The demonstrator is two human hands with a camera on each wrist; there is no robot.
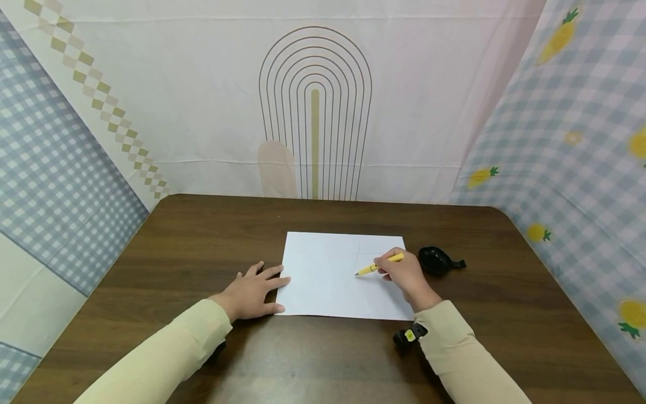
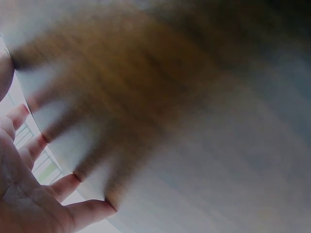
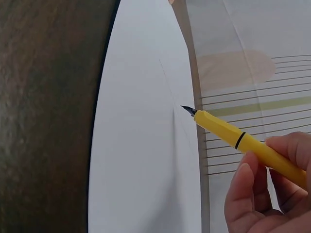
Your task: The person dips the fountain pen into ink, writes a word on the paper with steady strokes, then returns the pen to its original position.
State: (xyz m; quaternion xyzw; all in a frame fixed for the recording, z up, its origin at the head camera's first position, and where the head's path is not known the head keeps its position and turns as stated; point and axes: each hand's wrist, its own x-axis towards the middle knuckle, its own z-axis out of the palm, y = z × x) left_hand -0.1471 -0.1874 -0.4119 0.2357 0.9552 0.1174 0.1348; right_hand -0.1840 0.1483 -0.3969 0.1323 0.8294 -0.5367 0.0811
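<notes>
A white sheet of paper point(image 1: 318, 280) lies on the wooden table, with a few faint thin lines on its right half. My right hand point(image 1: 404, 275) pinches a yellow fountain pen point(image 3: 221, 128) between thumb and fingers over that half. The pen's dark nib point(image 3: 188, 109) points down and left, close over the paper in the right wrist view. My left hand point(image 1: 249, 294) lies with fingers spread at the sheet's left edge, its fingertips over the paper and the palm beside it. In the left wrist view the fingers point(image 2: 90, 212) are straight and apart.
A small black dish with a short handle point(image 1: 436, 261) sits just right of the paper, close behind the right hand. The brown table point(image 1: 313, 359) reaches back to a patterned cloth point(image 1: 202, 101). Checked cloths hang along the left and right sides.
</notes>
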